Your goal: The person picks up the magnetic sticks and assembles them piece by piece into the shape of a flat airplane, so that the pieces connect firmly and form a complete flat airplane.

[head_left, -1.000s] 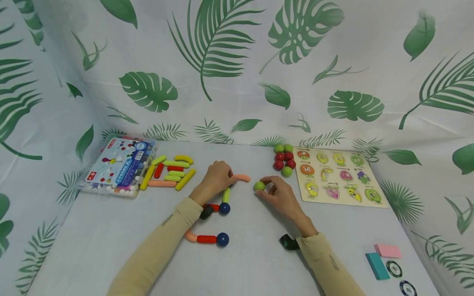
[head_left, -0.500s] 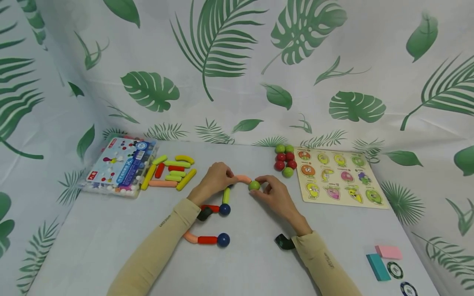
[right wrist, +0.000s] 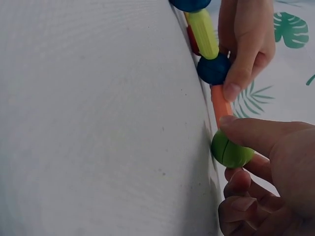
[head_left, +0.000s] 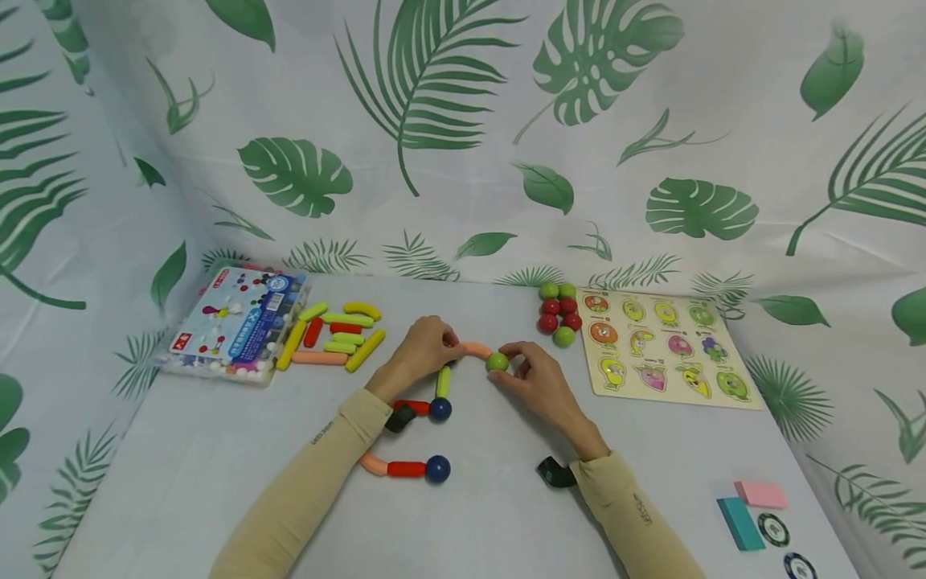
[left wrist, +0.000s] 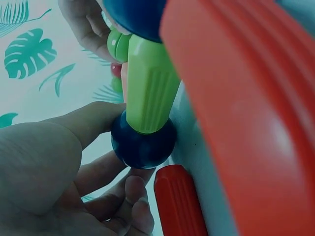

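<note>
From where I stand, it all hinges on the short gap between the two hands, spanned by a peach-coloured, slightly curved plastic-looking rod [head_left: 476,350]. Its long axis runs left to right, the right end dipping a little toward the person, and there it meets a glossy lime-green ball [head_left: 497,362]. They look to be touching, though a thumb covers part of that join in the right wrist view. The right hand [head_left: 538,382] is the nearer to the green ball, coming at it from the right and pinching it between thumb and fingers, the ball lying just left of the palm. At the rod's other end, the left hand [head_left: 427,351] pinches a dark blue ball [left wrist: 145,150] with its thumb on the near side and fingers behind. From that ball a light green ribbed rod [head_left: 443,382] runs back toward the person to a second dark blue ball [head_left: 440,409], which touches a red rod [head_left: 412,407] leading left toward the wrist.
</note>
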Motion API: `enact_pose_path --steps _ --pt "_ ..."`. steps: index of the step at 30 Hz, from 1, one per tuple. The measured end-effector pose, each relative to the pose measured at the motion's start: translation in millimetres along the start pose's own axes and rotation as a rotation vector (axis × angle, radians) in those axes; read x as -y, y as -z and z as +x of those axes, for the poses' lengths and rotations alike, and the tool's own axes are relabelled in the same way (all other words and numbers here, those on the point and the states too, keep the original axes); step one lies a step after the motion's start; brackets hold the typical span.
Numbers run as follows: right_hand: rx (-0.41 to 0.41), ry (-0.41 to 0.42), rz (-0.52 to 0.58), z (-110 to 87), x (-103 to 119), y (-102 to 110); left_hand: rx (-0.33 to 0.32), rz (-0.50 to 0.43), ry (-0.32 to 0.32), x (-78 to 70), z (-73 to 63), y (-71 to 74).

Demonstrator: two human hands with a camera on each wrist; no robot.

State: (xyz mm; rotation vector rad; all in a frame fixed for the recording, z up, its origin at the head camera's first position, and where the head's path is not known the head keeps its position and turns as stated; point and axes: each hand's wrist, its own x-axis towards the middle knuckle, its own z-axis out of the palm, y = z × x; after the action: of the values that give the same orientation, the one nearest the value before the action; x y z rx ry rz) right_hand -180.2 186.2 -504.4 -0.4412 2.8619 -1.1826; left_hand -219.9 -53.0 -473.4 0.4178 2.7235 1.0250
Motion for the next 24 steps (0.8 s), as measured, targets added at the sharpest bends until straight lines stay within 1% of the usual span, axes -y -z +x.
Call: enact_pose_path --steps 4,8,11,12,14,17,20,22,24 --pt "0.001 0.005 0.002 0.1 0 0 -0.013 -0.006 -0.005 1.1 -1.5 -0.6" --pt "-0.005 0.024 0.011 -0.4 1 0 -0.063 -0.037 -0.037 7.1 -3.4 1.5" --pt "-0.007 0.025 0.017 -0.7 0 0 -0.101 -0.066 -0.058 14.0 -9.1 9.4" --pt "-0.004 0.025 0.021 -1.0 0 0 -0.116 -0.074 -0.064 16.9 -12.3 13.4" --pt "0.002 0.02 0.024 -1.1 0 -1 -0.154 -0.07 -0.056 23.9 -21.0 22.2" --pt "0.01 0.019 0.02 -1.2 -1 -1 -0.245 -0.031 -0.03 38.4 -36.0 35.4" --pt "0.007 0.019 0.011 -0.9 -2 0 -0.335 0.041 0.006 53.3 -49.9 45.3" --pt "0.006 0.022 0.011 -1.1 -3 0 -0.368 0.098 0.02 62.1 -56.6 48.9" --pt "0.008 0.021 0.014 -0.9 -3 1 -0.374 0.146 0.042 67.9 -62.0 51.2"
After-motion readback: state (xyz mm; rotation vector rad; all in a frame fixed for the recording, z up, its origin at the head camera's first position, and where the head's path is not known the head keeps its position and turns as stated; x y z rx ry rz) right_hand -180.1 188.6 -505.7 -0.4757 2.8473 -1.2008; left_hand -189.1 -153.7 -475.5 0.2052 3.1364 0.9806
